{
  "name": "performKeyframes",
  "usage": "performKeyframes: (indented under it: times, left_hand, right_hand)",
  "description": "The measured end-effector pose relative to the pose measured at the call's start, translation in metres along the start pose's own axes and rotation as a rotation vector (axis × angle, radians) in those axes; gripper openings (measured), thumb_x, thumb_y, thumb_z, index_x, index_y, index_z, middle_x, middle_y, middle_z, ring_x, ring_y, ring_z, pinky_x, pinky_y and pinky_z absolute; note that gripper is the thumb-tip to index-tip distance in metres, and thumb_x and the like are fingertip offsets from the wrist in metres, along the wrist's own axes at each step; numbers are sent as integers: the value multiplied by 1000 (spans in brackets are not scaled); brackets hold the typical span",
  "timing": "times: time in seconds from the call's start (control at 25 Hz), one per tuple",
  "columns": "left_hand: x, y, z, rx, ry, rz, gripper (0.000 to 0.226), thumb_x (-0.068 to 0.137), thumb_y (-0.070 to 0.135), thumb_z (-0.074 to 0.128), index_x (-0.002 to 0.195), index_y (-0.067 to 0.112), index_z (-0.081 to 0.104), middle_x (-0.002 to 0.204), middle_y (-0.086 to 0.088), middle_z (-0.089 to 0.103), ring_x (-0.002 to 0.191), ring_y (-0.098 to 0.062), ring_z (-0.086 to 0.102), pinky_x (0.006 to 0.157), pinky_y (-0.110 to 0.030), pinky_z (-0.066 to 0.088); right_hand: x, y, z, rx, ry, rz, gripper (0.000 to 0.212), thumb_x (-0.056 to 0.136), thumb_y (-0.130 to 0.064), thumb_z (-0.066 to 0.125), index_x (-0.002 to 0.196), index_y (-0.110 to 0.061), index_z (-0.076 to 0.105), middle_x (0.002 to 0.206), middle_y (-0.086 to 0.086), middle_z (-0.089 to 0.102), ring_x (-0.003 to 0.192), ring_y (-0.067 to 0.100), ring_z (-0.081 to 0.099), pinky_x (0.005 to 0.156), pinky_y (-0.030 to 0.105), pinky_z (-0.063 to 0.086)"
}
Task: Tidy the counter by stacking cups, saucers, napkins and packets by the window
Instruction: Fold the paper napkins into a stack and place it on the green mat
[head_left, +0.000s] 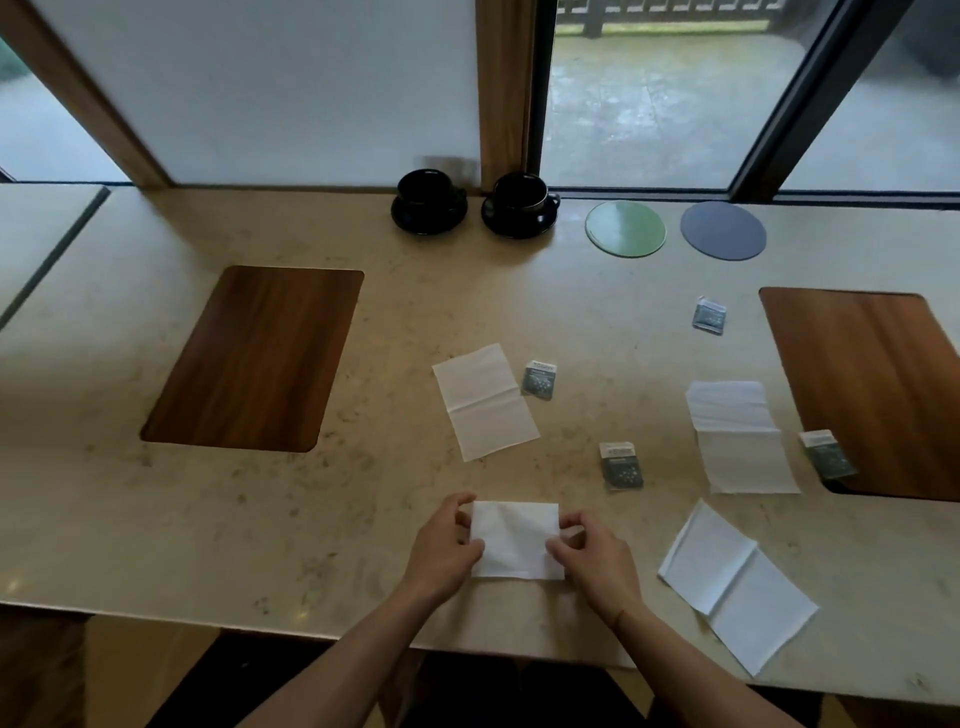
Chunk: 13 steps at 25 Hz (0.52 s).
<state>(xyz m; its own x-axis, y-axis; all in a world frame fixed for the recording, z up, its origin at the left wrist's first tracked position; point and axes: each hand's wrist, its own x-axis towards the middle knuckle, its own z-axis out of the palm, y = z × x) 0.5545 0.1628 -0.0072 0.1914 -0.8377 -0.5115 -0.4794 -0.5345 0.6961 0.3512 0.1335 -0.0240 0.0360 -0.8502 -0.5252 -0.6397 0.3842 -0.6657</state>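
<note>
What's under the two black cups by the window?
Each black cup, left and right, sits on its own black saucer, left and right, side by side and not stacked. Only the saucer rims show; their centres are covered by the cups.

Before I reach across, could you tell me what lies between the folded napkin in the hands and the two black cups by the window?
In the head view, one unfolded napkin lies between the folded napkin and the black cups.

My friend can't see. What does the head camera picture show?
Two hands, left hand and right hand, fold a white napkin on a beige counter. Three open napkins and four small packets lie scattered nearby. Two black cups on saucers stand by the window.
</note>
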Motion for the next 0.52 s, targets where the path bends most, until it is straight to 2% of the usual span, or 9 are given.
performKeyframes:
  times: [0.08,0.16,0.36,0.52]
  left_hand:
    - [1,-1,-3,27,-29,11,59,83,8,62,136,26,45,109,5,60,88,-8,61,70,-14,49]
    - [1,-2,-8,56,-46,23,57,87,9,59,139,25,43,110,7,58,91,-8,59,69,-11,46]
    - [2,-4,-18,153,-58,76,51,91,18,57,139,29,43,106,11,57,94,-9,56,83,-22,47]
    - [5,-6,-23,184,-68,79,55,88,17,59,140,28,43,112,4,61,96,-12,58,84,-25,48]
  right_hand:
    - [2,5,2,-40,14,9,19,85,-34,69,101,-36,59,97,-7,71,83,9,66,75,33,59]
    - [3,6,3,-61,18,23,19,85,-36,69,101,-37,60,97,-8,71,83,9,66,76,33,59]
    - [6,7,7,-102,39,56,15,83,-37,70,94,-40,59,89,-9,71,76,6,67,73,35,60]
    - [7,7,8,-110,64,74,14,82,-39,71,91,-39,59,84,-10,70,72,7,67,71,36,61]
